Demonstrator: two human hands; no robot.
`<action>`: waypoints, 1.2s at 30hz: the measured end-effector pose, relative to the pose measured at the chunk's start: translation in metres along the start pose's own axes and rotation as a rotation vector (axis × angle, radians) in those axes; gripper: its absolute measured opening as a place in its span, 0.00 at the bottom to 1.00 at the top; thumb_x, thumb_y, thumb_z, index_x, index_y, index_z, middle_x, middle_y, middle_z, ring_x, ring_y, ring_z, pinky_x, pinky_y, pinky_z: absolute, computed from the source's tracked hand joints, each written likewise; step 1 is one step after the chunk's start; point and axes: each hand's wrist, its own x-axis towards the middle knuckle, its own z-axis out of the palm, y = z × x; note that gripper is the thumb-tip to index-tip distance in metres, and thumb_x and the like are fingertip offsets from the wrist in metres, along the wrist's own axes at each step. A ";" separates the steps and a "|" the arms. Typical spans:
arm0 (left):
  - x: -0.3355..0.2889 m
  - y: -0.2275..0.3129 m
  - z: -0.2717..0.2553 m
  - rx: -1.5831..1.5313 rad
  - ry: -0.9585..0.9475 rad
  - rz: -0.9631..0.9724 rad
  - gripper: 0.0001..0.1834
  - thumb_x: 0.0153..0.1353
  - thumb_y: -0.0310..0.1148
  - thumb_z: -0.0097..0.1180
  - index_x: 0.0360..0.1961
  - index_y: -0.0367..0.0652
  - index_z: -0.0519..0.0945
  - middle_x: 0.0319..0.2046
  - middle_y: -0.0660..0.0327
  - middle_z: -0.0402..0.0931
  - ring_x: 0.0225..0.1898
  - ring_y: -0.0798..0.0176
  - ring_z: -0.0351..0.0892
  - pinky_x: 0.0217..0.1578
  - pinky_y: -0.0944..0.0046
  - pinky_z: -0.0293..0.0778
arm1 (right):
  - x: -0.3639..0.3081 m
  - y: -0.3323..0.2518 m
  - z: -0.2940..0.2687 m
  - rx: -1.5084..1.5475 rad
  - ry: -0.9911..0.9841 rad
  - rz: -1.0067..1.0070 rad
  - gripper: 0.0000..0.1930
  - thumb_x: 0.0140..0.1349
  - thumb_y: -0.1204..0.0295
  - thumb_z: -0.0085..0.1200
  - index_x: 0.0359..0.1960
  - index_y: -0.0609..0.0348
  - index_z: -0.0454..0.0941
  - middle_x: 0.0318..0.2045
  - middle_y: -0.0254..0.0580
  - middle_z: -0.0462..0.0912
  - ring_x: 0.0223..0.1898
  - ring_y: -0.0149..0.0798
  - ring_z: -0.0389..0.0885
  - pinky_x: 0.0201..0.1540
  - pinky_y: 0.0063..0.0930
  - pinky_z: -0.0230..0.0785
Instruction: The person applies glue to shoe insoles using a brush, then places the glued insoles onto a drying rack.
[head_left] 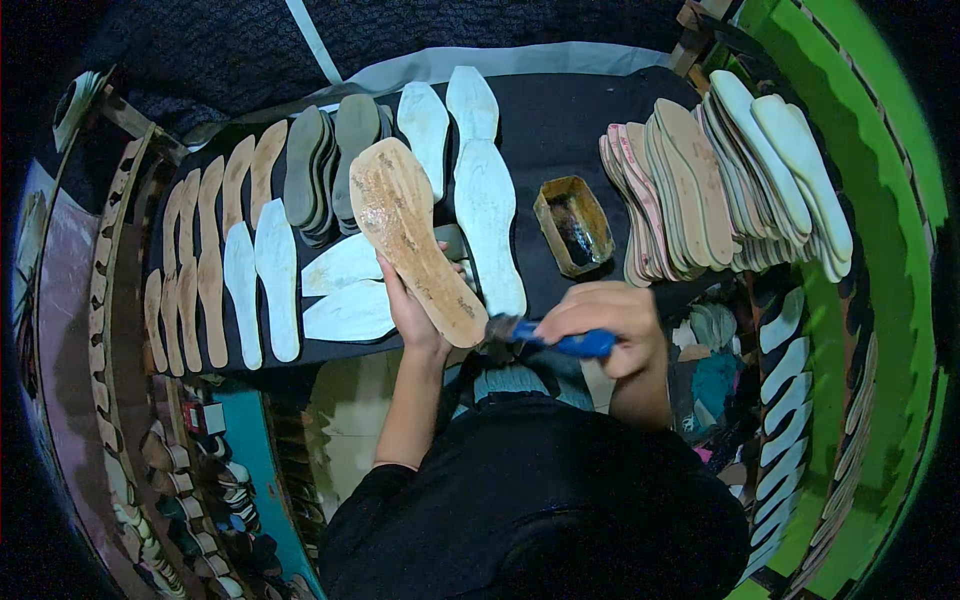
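My left hand (412, 310) holds up a tan shoe insole (405, 225) from beneath, thumb along its edge. The upper part of its face shines wet. In my right hand (612, 318) is a paintbrush with a blue handle (565, 338), its fingers closed round it. The brush's dark end is at the insole's lower tip; whether it touches cannot be made out. To the right of the insole, an open box-shaped container (574, 226) with dark, glossy residue inside sits on the black table cover. White-coated insoles (487, 215) lie beside and behind the held one.
Tall stacks of insoles (690, 185) stand at the table's right. Grey insoles (306, 170) are piled at the back left, with rows of tan insoles (211, 265) farther left. Racks of insoles (785, 400) line both sides; a green wall (880, 150) rises at right.
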 end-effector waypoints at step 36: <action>-0.081 -0.104 0.168 0.023 -0.690 -0.309 0.41 0.58 0.67 0.26 0.55 0.39 0.60 0.46 0.55 0.67 0.43 0.55 0.70 0.51 0.55 0.65 | -0.094 -0.133 -0.044 -0.852 0.616 0.691 0.45 0.37 0.58 0.71 0.57 0.65 0.62 0.49 0.50 0.70 0.49 0.45 0.73 0.49 0.33 0.69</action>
